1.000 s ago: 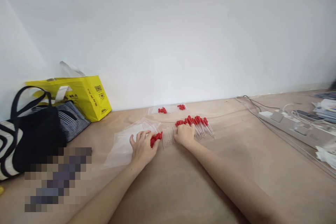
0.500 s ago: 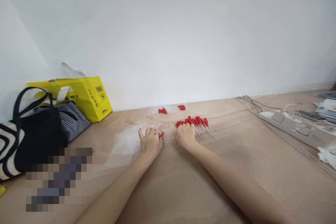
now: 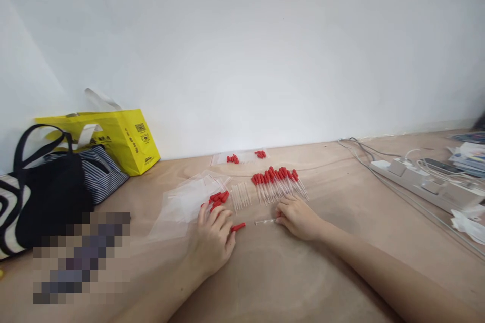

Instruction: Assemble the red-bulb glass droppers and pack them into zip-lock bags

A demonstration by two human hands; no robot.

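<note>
My left hand [image 3: 214,237] is closed, with a red rubber bulb [image 3: 238,227] poking out between thumb and fingers toward the right. Just beyond its fingertips lies a small pile of red rubber bulbs [image 3: 220,198]. To the right, my right hand [image 3: 297,217] pinches a thin glass tube [image 3: 264,221], whose bare end points left at the bulb, with a gap between them. Several bare glass tubes [image 3: 241,197] lie side by side past the hands. Beyond my right hand is a row of glass droppers [image 3: 279,181] capped with red bulbs.
Clear plastic bags [image 3: 182,207] lie on the wooden table [image 3: 242,282] left of the tubes. Another bag [image 3: 248,156] with red bulbs lies by the wall. A yellow bag [image 3: 140,141] and black bag [image 3: 49,192] stand left; a power strip [image 3: 424,181] with cables is right.
Both hands have drawn back toward me. My right hand has left the capped droppers with a glass tube in it. My left hand has moved off the bulb pile, holding a bulb.
</note>
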